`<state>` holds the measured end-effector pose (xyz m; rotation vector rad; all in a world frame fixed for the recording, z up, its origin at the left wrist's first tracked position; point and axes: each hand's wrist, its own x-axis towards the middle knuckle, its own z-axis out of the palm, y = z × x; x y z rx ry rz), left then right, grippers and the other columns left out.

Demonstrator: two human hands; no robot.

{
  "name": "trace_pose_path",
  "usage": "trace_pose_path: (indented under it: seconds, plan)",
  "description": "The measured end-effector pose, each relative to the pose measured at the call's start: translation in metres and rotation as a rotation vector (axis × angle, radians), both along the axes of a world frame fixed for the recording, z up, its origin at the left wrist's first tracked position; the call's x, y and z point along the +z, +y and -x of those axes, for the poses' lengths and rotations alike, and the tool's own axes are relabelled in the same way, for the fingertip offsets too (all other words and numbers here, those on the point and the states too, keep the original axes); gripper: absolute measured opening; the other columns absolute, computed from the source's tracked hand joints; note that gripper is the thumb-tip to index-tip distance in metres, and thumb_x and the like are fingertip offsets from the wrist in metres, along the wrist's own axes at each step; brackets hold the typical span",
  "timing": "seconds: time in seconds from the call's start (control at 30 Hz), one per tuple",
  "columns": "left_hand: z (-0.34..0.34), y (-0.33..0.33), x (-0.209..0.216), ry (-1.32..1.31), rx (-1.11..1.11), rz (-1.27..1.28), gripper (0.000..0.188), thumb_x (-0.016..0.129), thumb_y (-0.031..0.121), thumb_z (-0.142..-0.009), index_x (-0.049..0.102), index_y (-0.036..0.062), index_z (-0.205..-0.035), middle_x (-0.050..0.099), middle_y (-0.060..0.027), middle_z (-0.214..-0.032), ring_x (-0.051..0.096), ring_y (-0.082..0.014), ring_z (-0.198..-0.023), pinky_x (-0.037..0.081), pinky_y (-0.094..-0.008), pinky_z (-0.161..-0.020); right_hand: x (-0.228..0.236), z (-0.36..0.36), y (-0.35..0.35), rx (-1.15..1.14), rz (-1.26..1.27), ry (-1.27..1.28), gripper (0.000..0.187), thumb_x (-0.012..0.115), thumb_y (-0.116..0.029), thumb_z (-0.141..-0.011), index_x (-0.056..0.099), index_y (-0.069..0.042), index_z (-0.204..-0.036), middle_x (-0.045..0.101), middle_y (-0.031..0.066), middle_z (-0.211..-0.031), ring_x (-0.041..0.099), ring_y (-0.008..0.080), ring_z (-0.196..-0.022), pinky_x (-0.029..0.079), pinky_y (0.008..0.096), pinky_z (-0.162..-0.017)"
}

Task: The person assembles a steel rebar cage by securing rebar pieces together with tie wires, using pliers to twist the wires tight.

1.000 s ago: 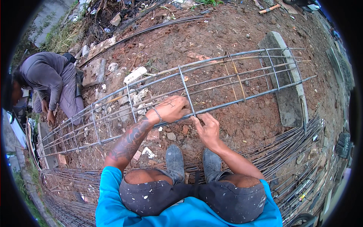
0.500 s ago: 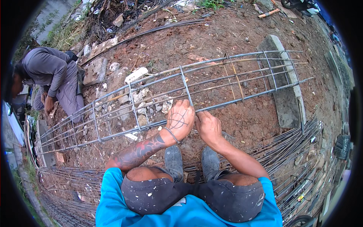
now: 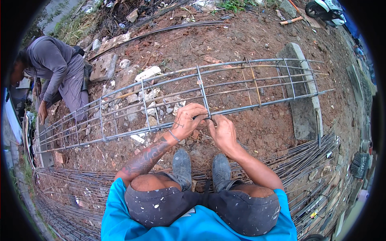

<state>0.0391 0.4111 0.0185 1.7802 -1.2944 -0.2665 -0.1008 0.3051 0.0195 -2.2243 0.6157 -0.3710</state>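
A long rebar cage (image 3: 177, 95) of straight bars and square stirrups stretches across the ground in front of me. My left hand (image 3: 189, 120) is closed at its near bottom bar, fingertips pinched where one stirrup (image 3: 202, 91) meets that bar. Against the same joint, from the other side, my right hand (image 3: 223, 129) also pinches with thumb and fingers. The fingertips of the two hands almost touch. Whatever small piece lies between them is hidden.
Concrete slabs (image 3: 298, 116) prop the cage at its right end and its left end. Bundles of loose rebar (image 3: 277, 158) lie around my boots (image 3: 221, 170). At the far left a co-worker (image 3: 56, 66) bends by the cage. Rubble and a hammer (image 3: 291, 20) lie beyond.
My left hand has turned, its fingers now reaching toward the joint with the thumb side showing. The right hand stays at the joint. The co-worker's arm has shifted left, toward the cage's end.
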Motion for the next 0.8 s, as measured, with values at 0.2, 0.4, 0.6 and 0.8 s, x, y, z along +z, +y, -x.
trace_pose_path:
  seconds: [0.2,0.4,0.6,0.8]
  plan:
    - [-0.008,-0.005,0.004,-0.176,-0.149,0.040,0.019,0.073,0.001,-0.067,0.069,0.0027,-0.085,0.065,-0.0084,-0.084,0.064,-0.0261,-0.080,0.053,-0.0343,-0.071,0.008,-0.003,0.001,-0.014,0.009,0.002,0.014,0.057,-0.012,-0.086,0.063,0.000,-0.087,0.062,0.0223,-0.081,0.062,0.0412,-0.076,0.049,0.0485,-0.067]
    - [-0.009,-0.010,0.002,-0.182,-0.200,0.034,0.015,0.074,0.003,-0.068,0.069,0.0030,-0.082,0.064,-0.0082,-0.078,0.064,-0.0261,-0.077,0.052,-0.0345,-0.067,0.003,-0.003,-0.001,-0.009,0.020,0.006,0.013,0.057,-0.010,-0.085,0.061,0.003,-0.084,0.061,0.0236,-0.080,0.061,0.0424,-0.075,0.048,0.0493,-0.066]
    - [0.005,-0.004,-0.003,-0.218,-0.122,0.146,0.020,0.076,0.004,-0.067,0.068,0.0020,-0.085,0.064,-0.0080,-0.083,0.063,-0.0254,-0.079,0.051,-0.0353,-0.069,0.013,0.004,-0.011,0.117,0.225,0.209,0.012,0.058,-0.008,-0.081,0.062,0.003,-0.083,0.063,0.0218,-0.081,0.064,0.0380,-0.077,0.052,0.0454,-0.066]
    - [0.023,0.016,-0.011,-0.430,-0.010,0.147,0.033,0.071,0.004,-0.069,0.065,0.0012,-0.102,0.062,-0.0081,-0.095,0.059,-0.0259,-0.096,0.049,-0.0386,-0.083,0.093,-0.028,-0.026,0.563,0.578,0.614,0.012,0.058,-0.009,-0.079,0.068,-0.003,-0.080,0.069,0.0162,-0.084,0.069,0.0285,-0.081,0.056,0.0386,-0.068]
